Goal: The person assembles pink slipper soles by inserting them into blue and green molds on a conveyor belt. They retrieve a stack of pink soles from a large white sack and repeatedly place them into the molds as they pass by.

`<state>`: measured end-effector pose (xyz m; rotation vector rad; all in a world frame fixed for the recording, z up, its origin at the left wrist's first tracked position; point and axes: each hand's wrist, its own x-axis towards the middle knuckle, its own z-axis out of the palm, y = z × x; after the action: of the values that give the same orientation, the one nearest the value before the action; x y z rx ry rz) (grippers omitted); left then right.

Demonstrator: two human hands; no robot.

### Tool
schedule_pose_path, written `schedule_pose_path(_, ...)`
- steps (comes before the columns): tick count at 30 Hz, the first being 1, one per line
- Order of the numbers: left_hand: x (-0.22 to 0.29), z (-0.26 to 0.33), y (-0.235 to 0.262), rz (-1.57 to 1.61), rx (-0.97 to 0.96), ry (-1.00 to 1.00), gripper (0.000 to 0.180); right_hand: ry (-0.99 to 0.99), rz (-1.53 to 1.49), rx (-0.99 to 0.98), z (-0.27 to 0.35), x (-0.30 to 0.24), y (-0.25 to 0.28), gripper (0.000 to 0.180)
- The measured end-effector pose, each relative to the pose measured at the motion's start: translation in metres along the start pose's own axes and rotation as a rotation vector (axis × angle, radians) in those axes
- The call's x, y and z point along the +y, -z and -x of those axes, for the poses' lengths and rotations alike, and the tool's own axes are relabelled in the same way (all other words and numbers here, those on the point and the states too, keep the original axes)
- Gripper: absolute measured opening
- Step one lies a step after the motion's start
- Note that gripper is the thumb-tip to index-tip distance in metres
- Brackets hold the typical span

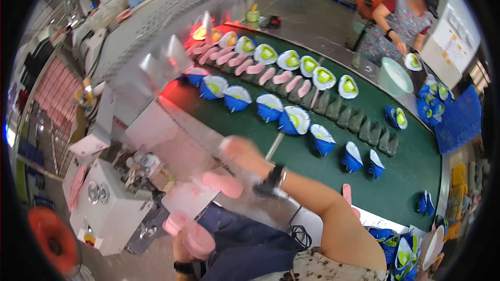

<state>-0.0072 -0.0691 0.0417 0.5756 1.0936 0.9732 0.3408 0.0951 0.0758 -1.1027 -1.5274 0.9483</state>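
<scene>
My left hand is closed around pink insoles, low and close to my apron. Another pink insole lies on the edge of a white machine's work plate, above that hand. My right hand reaches out over the metal side table, near the green conveyor belt. Motion smears its fingers, so whether it holds anything does not show. On the belt stands a row of grey shoe lasts, the far ones topped with pink insoles. Blue and white shoe uppers line both sides.
A white machine stands at my left, with an orange fan beside it. The belt runs into a red-glowing oven. Across the belt a person handles an upper near a pale green basin. More uppers are piled at lower right.
</scene>
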Motion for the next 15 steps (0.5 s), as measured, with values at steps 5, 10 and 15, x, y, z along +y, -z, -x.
schedule_pose_path(5,0.034,0.002,-0.034,0.188,0.007,0.038,0.039,-0.156,-0.021,-0.343,0.089,-0.086,-0.134,0.029)
schedule_pose_path(10,0.032,0.011,-0.017,0.254,-0.002,-0.039,0.042,-0.27,-0.079,-0.325,0.085,-0.09,-0.156,0.021)
schedule_pose_path(15,0.026,0.036,0.021,0.386,0.029,0.028,0.044,-0.309,-0.231,-0.238,0.018,-0.048,-0.175,0.016)
